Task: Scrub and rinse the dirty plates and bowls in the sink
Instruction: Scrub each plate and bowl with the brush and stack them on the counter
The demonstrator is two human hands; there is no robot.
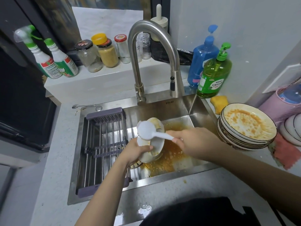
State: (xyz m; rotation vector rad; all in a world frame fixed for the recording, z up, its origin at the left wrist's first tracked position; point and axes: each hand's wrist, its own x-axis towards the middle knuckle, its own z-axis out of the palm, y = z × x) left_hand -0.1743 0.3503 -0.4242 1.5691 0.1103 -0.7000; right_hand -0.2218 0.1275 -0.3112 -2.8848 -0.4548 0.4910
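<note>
My left hand grips a white plate by its lower rim and holds it tilted on edge over the steel sink. The plate carries yellow-orange food smears. My right hand holds the handle of a white round-headed dish brush, whose head lies against the plate's upper left part. Orange residue and water cover the sink floor under the plate. A stack of dirty plates with orange stains stands on the counter right of the sink.
A purple-framed drying rack fills the sink's left half. The curved faucet rises behind. Green and blue soap bottles and a yellow sponge sit back right. Jars and spray bottles line the ledge. A pink cloth lies right.
</note>
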